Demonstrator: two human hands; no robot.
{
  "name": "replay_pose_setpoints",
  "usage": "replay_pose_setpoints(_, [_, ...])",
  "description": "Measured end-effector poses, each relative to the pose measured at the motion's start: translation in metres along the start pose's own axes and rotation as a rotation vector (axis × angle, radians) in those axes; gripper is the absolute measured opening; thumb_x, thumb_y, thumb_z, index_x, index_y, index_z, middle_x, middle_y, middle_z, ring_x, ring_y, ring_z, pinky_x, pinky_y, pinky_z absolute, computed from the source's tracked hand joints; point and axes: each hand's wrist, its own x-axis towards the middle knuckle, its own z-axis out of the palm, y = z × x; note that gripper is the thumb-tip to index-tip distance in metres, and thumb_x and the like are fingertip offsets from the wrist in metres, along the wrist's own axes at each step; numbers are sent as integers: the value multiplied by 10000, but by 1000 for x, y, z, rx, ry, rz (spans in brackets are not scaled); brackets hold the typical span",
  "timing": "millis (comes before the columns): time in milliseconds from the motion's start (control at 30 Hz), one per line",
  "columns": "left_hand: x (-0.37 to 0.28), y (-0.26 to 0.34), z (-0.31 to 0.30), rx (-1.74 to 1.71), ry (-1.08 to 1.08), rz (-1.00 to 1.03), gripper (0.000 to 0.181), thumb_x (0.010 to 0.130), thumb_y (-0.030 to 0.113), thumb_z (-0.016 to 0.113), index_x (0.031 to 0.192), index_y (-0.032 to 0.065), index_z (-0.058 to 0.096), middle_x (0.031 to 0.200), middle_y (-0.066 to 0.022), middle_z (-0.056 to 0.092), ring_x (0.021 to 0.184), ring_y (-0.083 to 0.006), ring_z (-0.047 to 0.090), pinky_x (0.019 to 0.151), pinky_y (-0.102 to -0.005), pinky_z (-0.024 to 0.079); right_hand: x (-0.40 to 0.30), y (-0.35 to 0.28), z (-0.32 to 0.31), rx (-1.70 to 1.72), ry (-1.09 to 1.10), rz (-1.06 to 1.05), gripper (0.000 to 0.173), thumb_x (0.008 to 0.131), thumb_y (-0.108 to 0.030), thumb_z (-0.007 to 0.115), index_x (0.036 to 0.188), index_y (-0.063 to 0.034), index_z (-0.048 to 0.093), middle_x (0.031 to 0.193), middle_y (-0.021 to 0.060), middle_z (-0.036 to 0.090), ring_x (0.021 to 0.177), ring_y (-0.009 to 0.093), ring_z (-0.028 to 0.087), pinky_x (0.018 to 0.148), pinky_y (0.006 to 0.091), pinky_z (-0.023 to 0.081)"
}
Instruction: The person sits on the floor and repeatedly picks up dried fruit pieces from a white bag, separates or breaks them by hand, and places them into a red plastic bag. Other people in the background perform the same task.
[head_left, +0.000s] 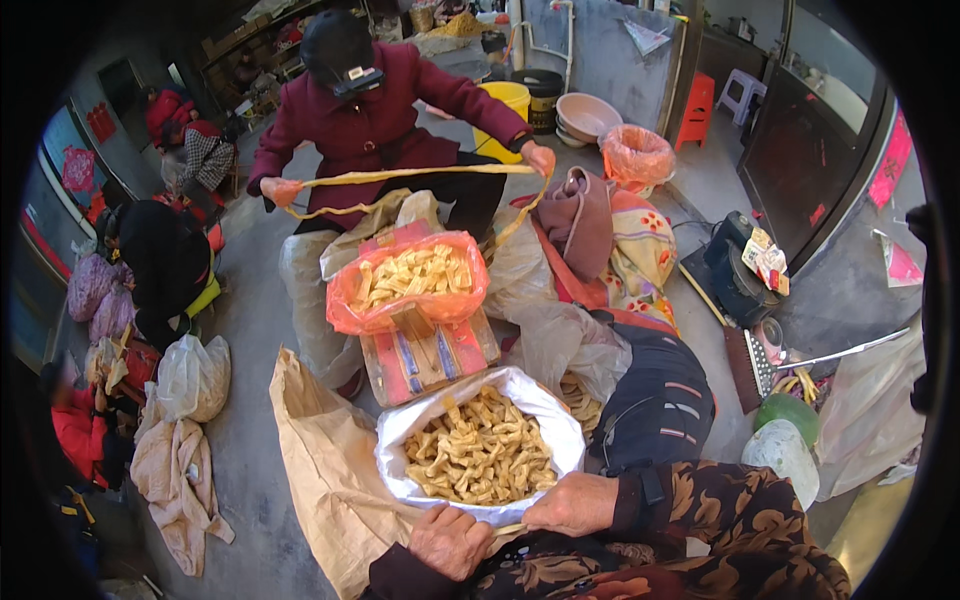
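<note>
Just in front of me a white sack (574, 439) with its rim rolled down is full of knotted, yellowish strips of food, possibly tofu skin. My left hand (452, 541) is closed at the near rim. My right hand (571, 504) is beside it, with its fingers curled on a thin pale strip (510, 529) that runs between both hands. Brown paper (322, 465) lies to the left of the sack. Beyond it, a red plastic bag (352, 319) of short cut strips rests on a worn red board (390, 367).
Across from me a seated person (375, 127) stretches a long yellow strip between both hands. A dark padded garment (660, 397) and a floral cloth (637, 247) lie to the right. Several other people sit at the left. A brush (742, 367) is at the right.
</note>
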Motion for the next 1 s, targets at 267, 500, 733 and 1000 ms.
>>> replay_pose_setpoints(267, [28, -48, 3, -309, 21, -307, 225, 853, 119, 742, 1059, 40, 696, 836, -130, 656, 818, -340, 621, 740, -436, 501, 38, 54, -30, -229, 9, 115, 121, 916, -166, 679, 907, -59, 624, 739, 111, 622, 694, 327, 655, 610, 434, 518])
replay_pose_setpoints(500, [96, -131, -34, -45, 288, -365, 127, 787, 41, 730, 911, 19, 723, 793, -137, 670, 775, -333, 634, 704, -421, 504, 129, 107, -94, -565, 347, -46, 113, 828, -107, 660, 903, -72, 583, 736, 73, 587, 706, 296, 640, 634, 421, 498])
replay_pose_setpoints(733, [118, -201, -21, 112, 387, -491, 124, 787, 123, 729, 898, 68, 725, 818, -93, 678, 802, -312, 640, 723, -410, 485, 186, 163, -97, -710, 396, -57, 76, 852, -119, 607, 864, -78, 545, 738, 62, 604, 734, 262, 673, 631, 387, 536])
replay_pose_setpoints(1000, [78, -167, -37, -400, 106, -553, 191, 861, 187, 753, 957, 23, 736, 853, -145, 694, 836, -328, 691, 729, -378, 532, 117, 152, -98, -466, 392, 209, 118, 884, -120, 677, 971, -68, 616, 823, 82, 652, 820, 274, 677, 713, 424, 513])
